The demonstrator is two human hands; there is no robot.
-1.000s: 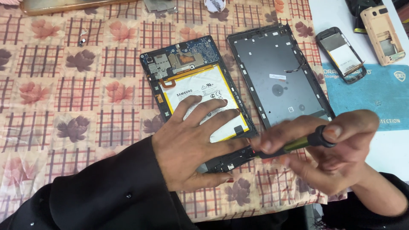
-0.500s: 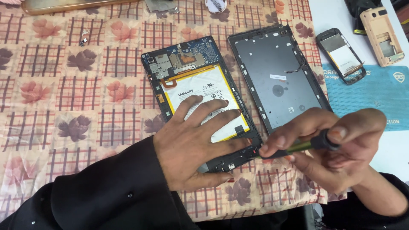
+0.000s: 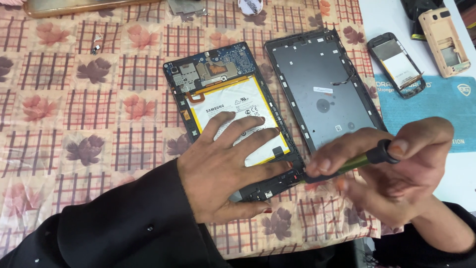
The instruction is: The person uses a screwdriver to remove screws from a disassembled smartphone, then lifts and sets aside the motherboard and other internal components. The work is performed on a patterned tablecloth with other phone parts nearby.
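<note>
Left hand [image 3: 225, 173] is lying flat, palm down, fingers spreading forward, black sleeve covering the forearm. Right hand [image 3: 391, 168] is coming in from the right, fingers curling in a pinch, index finger and thumb stretching out leftward.

The opened tablet [image 3: 233, 119] lies flat on the surface under my left hand [image 3: 223, 178], white battery and blue circuit board exposed. My right hand [image 3: 391, 168] grips a green-shafted screwdriver [image 3: 354, 161] at its lower right corner.
</note>
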